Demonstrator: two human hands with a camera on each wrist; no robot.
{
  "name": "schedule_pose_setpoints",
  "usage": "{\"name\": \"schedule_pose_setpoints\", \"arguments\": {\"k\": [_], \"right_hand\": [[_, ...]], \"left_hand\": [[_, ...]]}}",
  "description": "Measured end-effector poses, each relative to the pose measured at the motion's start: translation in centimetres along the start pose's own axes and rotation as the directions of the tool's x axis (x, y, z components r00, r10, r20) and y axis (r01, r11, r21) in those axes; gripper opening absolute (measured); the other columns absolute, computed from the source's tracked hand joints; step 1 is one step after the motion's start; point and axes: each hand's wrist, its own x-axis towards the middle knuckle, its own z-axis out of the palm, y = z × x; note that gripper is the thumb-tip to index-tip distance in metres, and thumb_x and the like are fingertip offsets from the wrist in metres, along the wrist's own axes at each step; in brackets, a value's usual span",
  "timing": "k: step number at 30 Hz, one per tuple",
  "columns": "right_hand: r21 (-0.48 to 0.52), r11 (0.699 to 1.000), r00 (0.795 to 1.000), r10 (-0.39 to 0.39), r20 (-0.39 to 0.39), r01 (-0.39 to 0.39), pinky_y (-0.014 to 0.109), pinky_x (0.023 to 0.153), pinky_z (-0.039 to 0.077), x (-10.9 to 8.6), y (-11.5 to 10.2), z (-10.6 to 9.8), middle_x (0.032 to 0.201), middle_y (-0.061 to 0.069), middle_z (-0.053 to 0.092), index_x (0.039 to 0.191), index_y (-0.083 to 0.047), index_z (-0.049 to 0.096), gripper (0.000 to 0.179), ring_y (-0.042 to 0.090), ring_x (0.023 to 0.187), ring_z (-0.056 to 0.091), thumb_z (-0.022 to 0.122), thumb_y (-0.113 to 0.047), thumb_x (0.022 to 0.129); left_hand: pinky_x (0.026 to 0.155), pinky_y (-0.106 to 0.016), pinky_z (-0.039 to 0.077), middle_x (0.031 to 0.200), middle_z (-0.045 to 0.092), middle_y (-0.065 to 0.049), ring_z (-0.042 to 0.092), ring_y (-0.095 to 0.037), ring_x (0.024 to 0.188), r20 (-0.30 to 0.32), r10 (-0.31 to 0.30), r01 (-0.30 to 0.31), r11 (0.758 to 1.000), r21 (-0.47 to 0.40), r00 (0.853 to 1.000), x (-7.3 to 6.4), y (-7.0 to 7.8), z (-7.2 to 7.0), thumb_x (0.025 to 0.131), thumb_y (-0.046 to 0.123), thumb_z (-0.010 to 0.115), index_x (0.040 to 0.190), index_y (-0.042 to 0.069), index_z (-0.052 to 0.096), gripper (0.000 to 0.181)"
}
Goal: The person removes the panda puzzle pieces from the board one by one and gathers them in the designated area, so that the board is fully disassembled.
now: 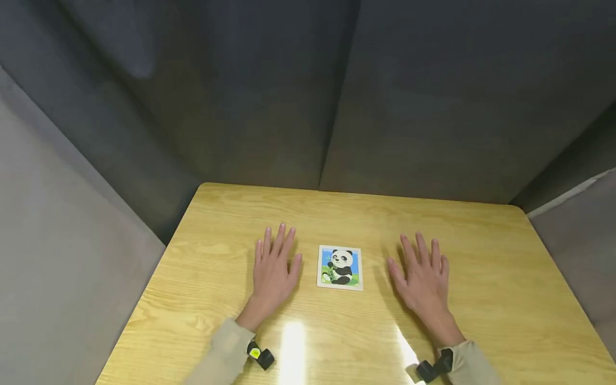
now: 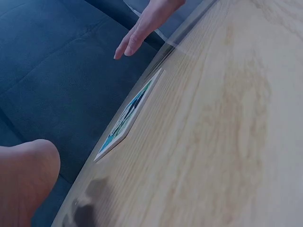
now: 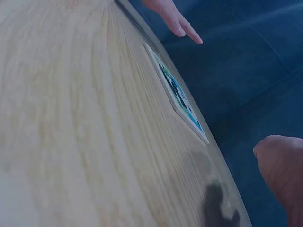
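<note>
A small panda picture board (image 1: 339,268) with a pale border lies flat on the wooden table, between the two hands. To its left is my left hand (image 1: 275,270), palm down with fingers spread and nothing held. My right hand (image 1: 422,278) is on the other side, also palm down with straight fingers, apart from the board. In the left wrist view the board (image 2: 129,116) appears edge-on, with the right hand (image 2: 151,23) beyond it. The right wrist view shows the board (image 3: 176,92) from the opposite side, and the left hand (image 3: 173,16) past it.
The wooden table (image 1: 216,299) has rounded far corners. Dark grey curtains (image 1: 269,107) hang behind it, and lighter grey cloth (image 1: 62,256) stands along the left. Each wrist wears a small black camera on a strap, below beige sleeves (image 1: 223,350).
</note>
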Motion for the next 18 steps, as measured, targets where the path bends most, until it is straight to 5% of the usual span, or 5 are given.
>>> {"name": "schedule_pose_setpoints", "arguments": {"k": [8,18], "right_hand": [[-0.001,1.0,1.0,-0.005,0.006,0.005,0.078,0.117,0.009,0.3,-0.3,0.0,0.173,0.017,0.016,0.167,-0.02,0.027,0.074,0.05,0.157,0.002,0.045,-0.058,0.105],[0.071,0.99,0.992,-0.126,0.009,0.125,0.074,0.114,0.023,1.2,-2.2,1.8,0.166,0.021,0.03,0.159,-0.011,0.041,0.069,0.051,0.151,0.023,0.057,-0.049,0.104]], "left_hand": [[0.125,-0.065,0.012,0.173,0.022,-0.007,0.005,-0.037,0.161,0.0,0.016,-0.016,0.999,-0.028,1.0,0.8,0.2,0.7,0.109,0.038,0.049,0.166,0.021,0.031,0.062],[0.125,-0.064,0.016,0.174,0.015,-0.011,0.012,-0.043,0.159,0.092,0.101,-0.095,0.993,-0.07,0.991,-0.8,2.5,2.5,0.109,0.043,0.047,0.167,0.019,0.028,0.065]]}}
